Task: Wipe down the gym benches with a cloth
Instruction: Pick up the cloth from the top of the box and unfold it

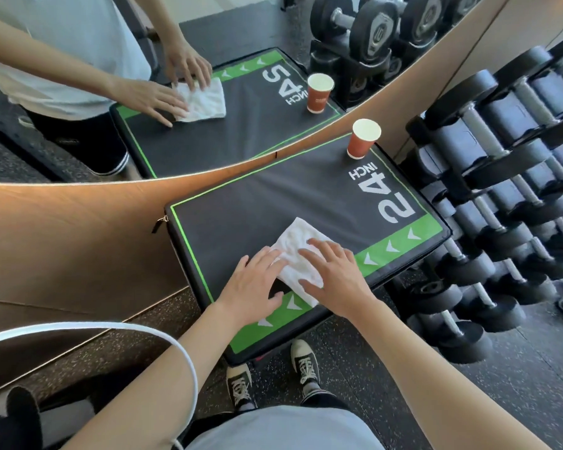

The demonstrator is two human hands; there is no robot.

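Observation:
A black padded box with a green border and "24 INCH" printed on top stands in front of me. A white cloth lies crumpled near its front edge. My left hand presses flat on the cloth's left side, fingers spread. On the cloth's right side my right hand lies flat too, fingers straight. Both palms partly cover the cloth.
A red paper cup stands upright at the box's far corner. A rack of black dumbbells fills the right side. A mirror behind the box reflects the scene. A wooden wall panel runs along the left. My shoes are below the box.

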